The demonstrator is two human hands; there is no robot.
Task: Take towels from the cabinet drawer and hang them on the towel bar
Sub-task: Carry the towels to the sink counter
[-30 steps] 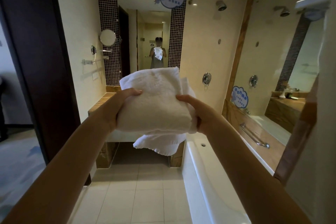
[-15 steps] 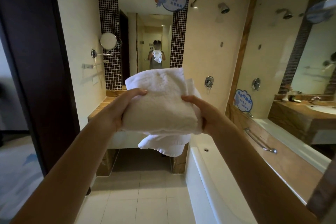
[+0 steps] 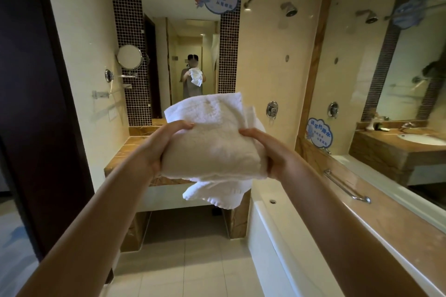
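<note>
- Head view: a folded white towel (image 3: 212,149) is held up in mid-air at the centre of the scene, between the two hands and in front of the far bench (image 3: 125,152).
- The left hand (image 3: 154,152) grips the towel's left edge. Its thumb lies across the top face and the other fingers are hidden behind the cloth.
- The right hand (image 3: 272,154) grips the right edge the same way, thumb on top pointing left, the remaining fingers out of sight under the folds.
- Both hands are clamped on the towel, well apart from each other, with the thick fold bulging between them.
- A loose corner of the towel hangs below the bundle, and another flap stands up on its far side.
- Both forearms reach forward from the near corners, bare and nearly straight, converging on the towel.
- On the left wall a metal bar (image 3: 108,93) sits below a round swing-arm mirror (image 3: 129,56).
- A bathtub (image 3: 277,236) runs along the right, with a grab rail (image 3: 345,185) on its ledge.
- The far wall mirror (image 3: 169,7) reflects the person holding the towel.
</note>
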